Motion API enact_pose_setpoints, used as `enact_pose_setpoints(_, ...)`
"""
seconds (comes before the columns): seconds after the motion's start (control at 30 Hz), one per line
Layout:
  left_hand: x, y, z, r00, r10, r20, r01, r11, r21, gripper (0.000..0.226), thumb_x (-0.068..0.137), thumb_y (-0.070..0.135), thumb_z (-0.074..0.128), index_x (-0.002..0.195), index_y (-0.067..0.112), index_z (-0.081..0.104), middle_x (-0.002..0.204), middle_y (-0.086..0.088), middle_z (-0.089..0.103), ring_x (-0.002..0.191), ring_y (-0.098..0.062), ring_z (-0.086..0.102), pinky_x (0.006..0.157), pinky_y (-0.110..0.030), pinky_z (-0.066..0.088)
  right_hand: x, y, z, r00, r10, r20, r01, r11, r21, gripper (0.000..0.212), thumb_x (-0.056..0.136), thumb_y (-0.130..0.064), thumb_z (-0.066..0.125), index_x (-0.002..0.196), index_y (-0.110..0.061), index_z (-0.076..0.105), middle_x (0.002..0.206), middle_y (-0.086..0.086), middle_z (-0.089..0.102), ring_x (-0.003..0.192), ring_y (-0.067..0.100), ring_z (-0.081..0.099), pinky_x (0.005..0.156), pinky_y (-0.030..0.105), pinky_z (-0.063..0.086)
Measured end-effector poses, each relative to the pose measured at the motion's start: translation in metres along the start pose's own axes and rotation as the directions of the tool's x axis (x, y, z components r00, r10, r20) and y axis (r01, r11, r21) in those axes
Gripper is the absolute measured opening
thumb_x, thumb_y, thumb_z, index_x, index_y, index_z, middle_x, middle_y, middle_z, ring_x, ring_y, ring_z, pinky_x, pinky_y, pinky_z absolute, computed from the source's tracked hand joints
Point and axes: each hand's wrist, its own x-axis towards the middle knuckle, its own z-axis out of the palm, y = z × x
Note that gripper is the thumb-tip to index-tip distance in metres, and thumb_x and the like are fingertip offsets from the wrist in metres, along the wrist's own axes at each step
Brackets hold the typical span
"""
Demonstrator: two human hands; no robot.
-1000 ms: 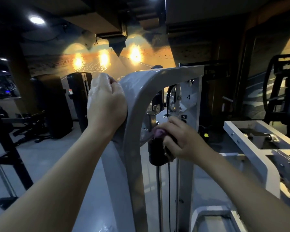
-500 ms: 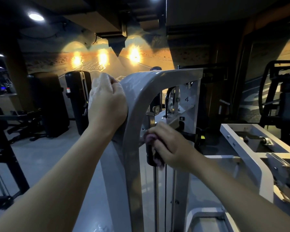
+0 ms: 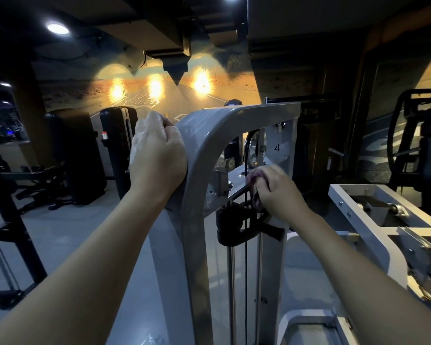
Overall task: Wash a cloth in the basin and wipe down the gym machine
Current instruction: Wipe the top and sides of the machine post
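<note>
Purple cloth (image 3: 255,192), two hands, one machine (image 3: 197,220)

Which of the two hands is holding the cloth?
The right hand, inside the grey machine frame, holds the bunched purple cloth against a metal bar. The left hand only grips the frame's outer edge, with no cloth.
</note>
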Motion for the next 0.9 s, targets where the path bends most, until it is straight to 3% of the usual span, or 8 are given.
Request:
enact_pose_setpoints(0.1,-0.001,-0.001,0.0,1.0,-0.003,-0.003,0.003,1.0,-0.01,0.02,0.103,0.022,0.038,0.103,0.015,0.057,0.111,-0.003,0.054,0.103,-0.022,0.05,0.093,-0.046,0.044,-0.008,-0.015,0.007,1.0,-0.017,-0.018,0.017,1.0,0.008,0.02,0.104,-0.02,0.044,0.105,-0.027,0.062,0.103,-0.012,0.05,0.085,0.001,0.058,0.073,0.015,0.042)
enact_pose_setpoints(0.2,0.0,-0.003,0.002,1.0,0.001,-0.01,-0.001,1.0,-0.015,0.019,0.103,0.022,0.038,0.104,0.018,0.057,0.112,-0.001,0.054,0.103,-0.021,0.05,0.091,-0.042,0.044,-0.04,-0.033,0.02,0.953,-0.301,0.041,0.294,0.946,0.134,0.019,0.102,-0.02,0.045,0.113,-0.02,0.061,0.1,-0.015,0.048,0.09,0.001,0.054,0.078,0.014,0.04)
enact_pose_setpoints(0.27,0.001,-0.003,0.002,1.0,-0.001,-0.013,0.001,1.0,-0.018,0.019,0.104,0.022,0.038,0.104,0.018,0.057,0.112,-0.001,0.054,0.102,-0.02,0.05,0.09,-0.041,0.044,-0.042,-0.033,0.02,0.912,-0.403,0.079,0.391,0.911,0.131,0.02,0.103,-0.022,0.047,0.118,-0.019,0.06,0.104,-0.009,0.052,0.092,0.009,0.056,0.081,0.025,0.047)
enact_pose_setpoints(0.4,0.0,-0.002,0.002,1.0,-0.005,-0.009,0.005,1.0,-0.026,0.019,0.103,0.022,0.039,0.104,0.018,0.058,0.111,0.001,0.053,0.102,-0.02,0.049,0.092,-0.041,0.043,-0.023,-0.017,0.012,0.982,-0.182,-0.042,0.184,0.982,0.045,0.021,0.102,-0.028,0.044,0.112,-0.02,0.061,0.097,-0.009,0.05,0.081,0.01,0.055,0.069,0.041,0.053)
enact_pose_setpoints(0.57,0.001,-0.002,0.002,1.0,-0.001,-0.02,0.0,0.999,-0.044,0.019,0.103,0.021,0.04,0.102,0.017,0.058,0.112,0.001,0.054,0.101,-0.018,0.05,0.09,-0.039,0.043,-0.052,-0.057,0.02,0.878,-0.469,0.096,0.449,0.877,0.173,0.033,0.1,-0.027,0.044,0.127,-0.015,0.059,0.11,-0.004,0.05,0.089,0.016,0.058,0.077,0.033,0.053)
enact_pose_setpoints(0.7,0.0,-0.002,0.003,1.0,-0.007,-0.02,0.007,0.999,-0.041,0.019,0.102,0.021,0.039,0.101,0.018,0.058,0.11,0.001,0.054,0.1,-0.018,0.051,0.088,-0.04,0.043,-0.05,-0.045,0.023,0.914,-0.404,-0.019,0.403,0.907,0.117,0.03,0.098,-0.025,0.047,0.125,-0.019,0.058,0.112,-0.003,0.053,0.091,0.018,0.059,0.074,0.045,0.055)
enact_pose_setpoints(0.83,-0.001,0.0,0.003,1.0,-0.012,-0.028,0.011,1.0,-0.028,0.02,0.102,0.022,0.039,0.102,0.017,0.059,0.109,0.001,0.054,0.1,-0.017,0.05,0.089,-0.039,0.043,-0.063,-0.046,0.036,0.869,-0.493,-0.032,0.494,0.866,0.071,0.034,0.093,-0.024,0.057,0.127,-0.02,0.054,0.113,0.001,0.054,0.085,0.021,0.061,0.064,0.042,0.058)
enact_pose_setpoints(0.9,0.0,0.0,0.004,1.0,-0.016,-0.025,0.016,0.999,-0.034,0.02,0.102,0.022,0.039,0.102,0.018,0.059,0.11,0.002,0.054,0.1,-0.016,0.05,0.089,-0.039,0.043,-0.062,-0.044,0.037,0.897,-0.432,-0.097,0.44,0.893,0.091,0.034,0.093,-0.021,0.06,0.126,-0.019,0.056,0.112,0.001,0.054,0.085,0.02,0.061,0.066,0.042,0.058)
